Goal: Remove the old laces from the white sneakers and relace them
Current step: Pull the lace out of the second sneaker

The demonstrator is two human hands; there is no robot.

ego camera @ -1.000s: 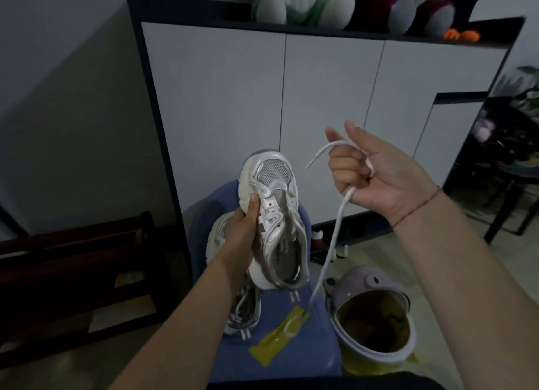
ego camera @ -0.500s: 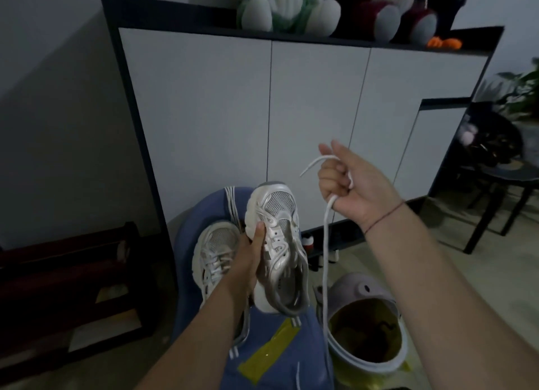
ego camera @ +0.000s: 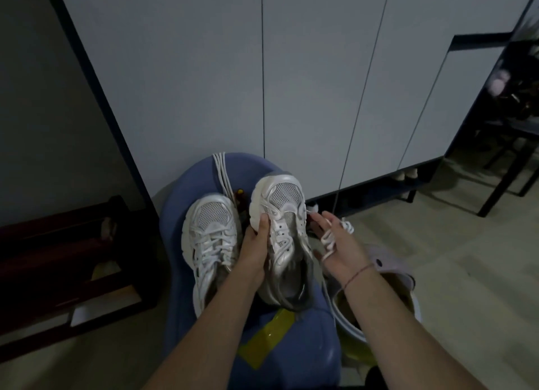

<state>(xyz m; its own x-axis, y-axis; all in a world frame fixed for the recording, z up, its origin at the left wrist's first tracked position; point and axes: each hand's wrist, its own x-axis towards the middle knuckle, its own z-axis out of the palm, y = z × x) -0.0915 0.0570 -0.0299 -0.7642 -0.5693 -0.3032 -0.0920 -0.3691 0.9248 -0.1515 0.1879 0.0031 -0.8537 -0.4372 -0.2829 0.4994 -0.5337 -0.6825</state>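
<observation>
**Now the pulled lace sits bunched in the lowered right hand**

A second ago the right hand (ego camera: 338,249) was up in the air, clenched round the lace (ego camera: 347,225), which hung straight down towards the floor. It has since come down just beside the shoe, palm turned up, its fingers (ego camera: 319,220) stretched out and loose. The lace is gathered in small loops across them and over the edge of the hand. The left hand (ego camera: 255,252) has lowered the unlaced sneaker (ego camera: 284,198) too and still grips it from the side, thumb pressed on the upper near the eyelets and the other fingers hidden behind it.

That sneaker is white with a silvery sheen, a grey mesh toe panel and a chunky pale sole. Its eyelets are bare, its tongue is loose, its toe points away and its heel rests over the blue stool (ego camera: 186,185). The laced sneaker (ego camera: 210,217) lies on the stool just to its left, touching the left wrist. A bundle of spare laces (ego camera: 223,173) lies across the far edge of the stool, and a yellow packet (ego camera: 264,341) lies on its near part.

Any marking on the shoes or the packet is too dim to read.
</observation>
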